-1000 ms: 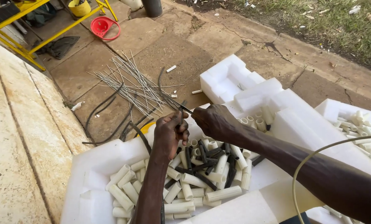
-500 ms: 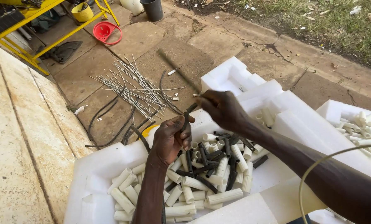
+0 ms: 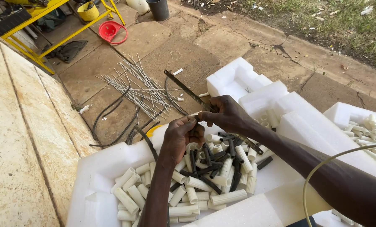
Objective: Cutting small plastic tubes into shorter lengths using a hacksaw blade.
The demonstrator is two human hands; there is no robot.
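Matt white foam tray (image 3: 91, 176) holds smooth, dull plastic tube pieces (image 3: 221, 197), cream and black. The thin blade (image 3: 188, 90) looks dark, worn metal. Rough stone paving (image 3: 162, 46) lies far left.

Your right hand (image 3: 228, 115) grips a thin dark hacksaw blade (image 3: 188, 90), which slants up and away to the left. Your left hand (image 3: 183, 133) pinches a short black tube piece (image 3: 193, 121) against the blade, above a white foam tray (image 3: 112, 168).
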